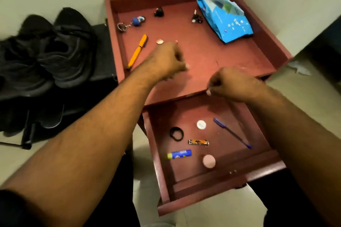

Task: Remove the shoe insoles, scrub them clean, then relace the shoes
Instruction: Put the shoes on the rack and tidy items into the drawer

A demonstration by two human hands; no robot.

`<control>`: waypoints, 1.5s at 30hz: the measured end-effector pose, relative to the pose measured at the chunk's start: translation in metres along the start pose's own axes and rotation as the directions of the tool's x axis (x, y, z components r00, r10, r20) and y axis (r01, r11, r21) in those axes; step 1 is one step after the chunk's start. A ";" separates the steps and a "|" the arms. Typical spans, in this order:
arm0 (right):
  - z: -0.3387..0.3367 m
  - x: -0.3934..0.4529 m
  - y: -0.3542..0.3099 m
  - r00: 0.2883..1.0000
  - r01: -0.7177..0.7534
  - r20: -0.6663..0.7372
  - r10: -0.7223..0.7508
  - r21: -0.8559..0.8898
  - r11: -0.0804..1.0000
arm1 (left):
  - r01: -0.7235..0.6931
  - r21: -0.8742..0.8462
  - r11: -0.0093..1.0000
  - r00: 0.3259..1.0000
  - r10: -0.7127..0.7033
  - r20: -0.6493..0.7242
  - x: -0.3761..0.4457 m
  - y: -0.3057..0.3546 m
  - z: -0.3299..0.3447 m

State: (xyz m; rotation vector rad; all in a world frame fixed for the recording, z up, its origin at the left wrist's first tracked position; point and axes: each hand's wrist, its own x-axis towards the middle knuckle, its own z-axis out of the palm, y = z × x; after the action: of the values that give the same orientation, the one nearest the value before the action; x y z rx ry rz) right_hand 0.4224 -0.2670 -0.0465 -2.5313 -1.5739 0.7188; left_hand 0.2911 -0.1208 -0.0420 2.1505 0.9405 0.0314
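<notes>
A pair of black shoes (53, 46) sits side by side on a dark rack at the left. Both my arms reach over a red side table (217, 55), well to the right of the shoes. My left hand (167, 60) hovers above the tabletop with its fingers curled into a fist, blurred, nothing visible in it. My right hand (234, 84) is curled at the table's front edge, just above the pulled-out drawer (258, 171); whether it holds anything is hidden. No insoles or loose laces show.
On the tabletop lie an orange pen (138, 51), a keychain (132, 23), a coin (159, 42), small dark items and a blue packet (226, 20). The drawer holds a hair tie, nail clipper (199, 142), lip balm (179, 154), blue pen (232, 133) and round lids. Black slippers (46, 118) lie below the rack.
</notes>
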 end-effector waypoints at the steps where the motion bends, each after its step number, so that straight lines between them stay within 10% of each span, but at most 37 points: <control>1: -0.007 0.009 -0.011 0.995 0.066 -0.071 -0.064 0.026 0.998 | 0.034 0.114 0.993 0.982 -0.012 -0.189 0.006 -0.013 -0.010; 3: -0.015 0.039 -0.033 0.969 0.165 -0.198 -0.149 0.064 0.984 | 0.149 0.214 0.965 0.916 -0.052 -0.398 0.017 -0.034 -0.027; 10: -0.011 0.151 -0.058 0.930 0.269 -0.162 -0.331 -0.314 0.910 | 0.319 0.303 0.898 0.921 -0.220 -0.321 0.048 -0.050 -0.044; 15: 0.009 0.152 -0.045 0.860 0.236 -0.254 -0.441 -0.570 0.787 | 0.266 0.347 0.899 0.918 -0.127 -0.376 0.049 -0.056 -0.040; 20: 0.007 0.108 -0.025 0.858 0.198 -0.384 -0.342 -0.366 0.909 | 0.059 0.203 0.977 0.924 0.024 -0.383 0.035 -0.039 -0.034; 27: 0.013 -0.006 0.082 0.971 0.118 -0.204 -0.126 -0.049 0.992 | -0.399 0.188 0.897 0.915 0.402 0.026 -0.018 0.026 0.073; 32: 0.039 -0.023 0.130 0.998 0.052 -0.028 -0.055 -0.101 0.994 | -0.658 0.286 0.697 0.736 0.515 0.439 -0.033 0.024 0.165; 36: 0.075 -0.007 0.148 0.966 -0.043 0.237 0.103 -0.244 0.969 | -0.706 0.339 0.622 0.683 0.471 0.558 -0.041 0.018 0.214; 45: 0.108 -0.001 0.154 0.891 -0.175 0.352 0.287 -0.318 0.932 | -0.711 0.360 0.604 0.642 0.349 0.683 -0.036 0.010 0.239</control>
State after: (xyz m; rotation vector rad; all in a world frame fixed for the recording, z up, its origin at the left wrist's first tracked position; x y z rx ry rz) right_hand 0.5038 -0.3593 -0.1883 -2.9674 -1.5852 1.1787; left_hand 0.3444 -0.3026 -0.1931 2.7362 -0.1618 -0.6487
